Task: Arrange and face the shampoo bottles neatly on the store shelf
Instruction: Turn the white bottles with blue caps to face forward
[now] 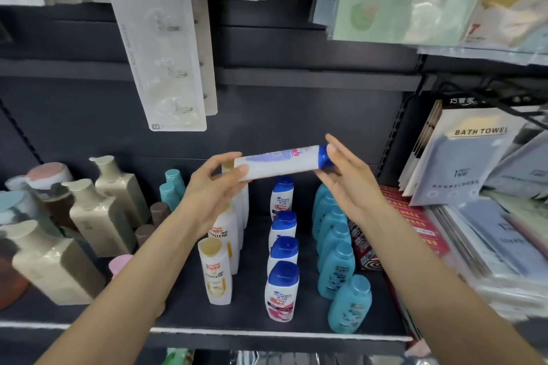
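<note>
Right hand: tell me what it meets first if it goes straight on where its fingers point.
The right hand touches the held bottle at its cap; past that, probably the dark back panel, depth unclear.

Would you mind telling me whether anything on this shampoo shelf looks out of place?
Only the white bottle: it is sideways above the shelf, left hand holding its base, right hand at its blue cap, while the blue-capped row stands upright.
</note>
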The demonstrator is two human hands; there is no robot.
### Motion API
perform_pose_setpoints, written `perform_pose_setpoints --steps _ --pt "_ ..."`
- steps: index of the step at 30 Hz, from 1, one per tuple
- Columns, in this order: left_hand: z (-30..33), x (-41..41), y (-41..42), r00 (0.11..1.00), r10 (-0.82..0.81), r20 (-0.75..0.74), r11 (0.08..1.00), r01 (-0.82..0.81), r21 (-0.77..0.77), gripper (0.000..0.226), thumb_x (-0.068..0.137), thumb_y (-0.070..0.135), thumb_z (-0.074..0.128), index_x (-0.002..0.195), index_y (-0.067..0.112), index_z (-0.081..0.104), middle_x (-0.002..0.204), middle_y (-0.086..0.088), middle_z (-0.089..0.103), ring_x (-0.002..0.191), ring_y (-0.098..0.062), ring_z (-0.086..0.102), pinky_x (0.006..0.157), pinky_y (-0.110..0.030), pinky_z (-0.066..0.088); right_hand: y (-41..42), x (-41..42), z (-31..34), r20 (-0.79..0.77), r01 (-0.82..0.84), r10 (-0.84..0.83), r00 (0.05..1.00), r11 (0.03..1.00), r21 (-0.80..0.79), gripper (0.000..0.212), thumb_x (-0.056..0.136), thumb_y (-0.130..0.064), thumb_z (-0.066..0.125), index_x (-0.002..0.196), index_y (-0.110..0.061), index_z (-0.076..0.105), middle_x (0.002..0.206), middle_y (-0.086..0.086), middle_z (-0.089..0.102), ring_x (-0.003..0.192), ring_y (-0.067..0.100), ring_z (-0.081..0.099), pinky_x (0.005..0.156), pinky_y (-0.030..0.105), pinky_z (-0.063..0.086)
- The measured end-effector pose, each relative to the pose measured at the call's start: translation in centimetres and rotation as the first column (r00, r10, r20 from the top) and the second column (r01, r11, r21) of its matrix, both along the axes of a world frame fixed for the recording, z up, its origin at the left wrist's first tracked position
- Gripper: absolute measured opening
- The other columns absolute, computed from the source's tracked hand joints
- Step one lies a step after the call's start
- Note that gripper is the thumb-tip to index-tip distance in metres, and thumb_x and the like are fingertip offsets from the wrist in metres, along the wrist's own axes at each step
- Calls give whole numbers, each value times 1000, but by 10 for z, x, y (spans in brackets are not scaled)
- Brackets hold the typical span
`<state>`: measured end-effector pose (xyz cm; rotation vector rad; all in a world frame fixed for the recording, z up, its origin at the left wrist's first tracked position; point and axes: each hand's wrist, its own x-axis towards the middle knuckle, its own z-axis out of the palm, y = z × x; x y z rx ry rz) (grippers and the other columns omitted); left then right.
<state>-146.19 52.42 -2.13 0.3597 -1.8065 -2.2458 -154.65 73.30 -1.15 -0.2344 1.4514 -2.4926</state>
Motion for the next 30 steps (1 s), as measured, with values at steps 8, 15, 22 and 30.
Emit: perform_pose_setpoints --steps 8,15,22,30 --pt "10 24 0 959 -72 -275 879 -69 -472 54 73 -3 73 116 25 58 119 0 63 112 -14 60 98 -35 49 6 7 -11 -54 -75 78 996 996 46 35 96 -3 46 131 -4 51 118 8 66 108 15 64 93 26 51" --pt "8 32 -2 930 -88 -356 863 -107 -494 56 72 -12 71 108 30 61 119 -5 59 118 -19 57 100 -43 47 7 10 -12 -90 -113 114 989 993 10 33 95 -3 46 126 -10 55 121 5 66 114 15 61 90 22 51" --pt "10 36 -4 973 -17 -230 917 -77 -392 40 73 6 73 107 24 65 104 0 70 98 -18 66 85 -34 54 3 12 -5 4 -58 58 998 998 -4 13 94 -18 53 99 -11 63 94 3 71 90 13 67 73 22 56" --pt "9 27 1 991 85 104 994 -92 61 41 81 45 62 100 9 66 85 -9 72 76 -14 68 71 -25 52 -3 15 4 -83 -211 203 976 971 -110 40 90 -13 52 129 -2 52 125 14 61 116 22 59 94 29 51"
